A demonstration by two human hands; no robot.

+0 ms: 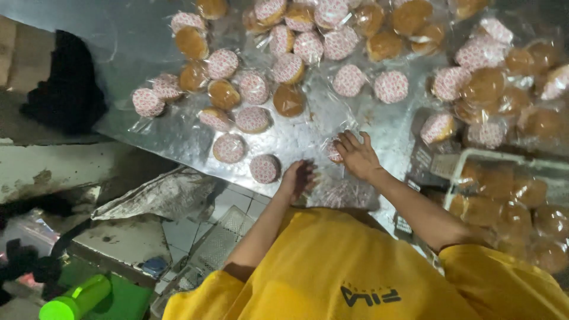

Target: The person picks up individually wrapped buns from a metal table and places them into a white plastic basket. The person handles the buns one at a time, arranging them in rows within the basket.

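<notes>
Many round buns in clear wrappers, some showing a red-and-white patterned paper base, lie spread over a metal table [178, 133]. My right hand [357, 155] rests flat with its fingers spread on one wrapped bun [333, 152] near the table's front edge. Just to its left, my left hand [299, 178] is curled at the table edge, close to a patterned bun [264, 168]. More wrapped buns [347, 194] lie under my forearms. Whether the left hand grips anything is hidden by its fingers.
A white crate [468, 157] full of wrapped brown buns stands at the right. Off the table's left edge are a black cloth [64, 83], a crumpled sack [160, 195], a mesh rack [219, 243], a green bottle [77, 300] and a tiled floor.
</notes>
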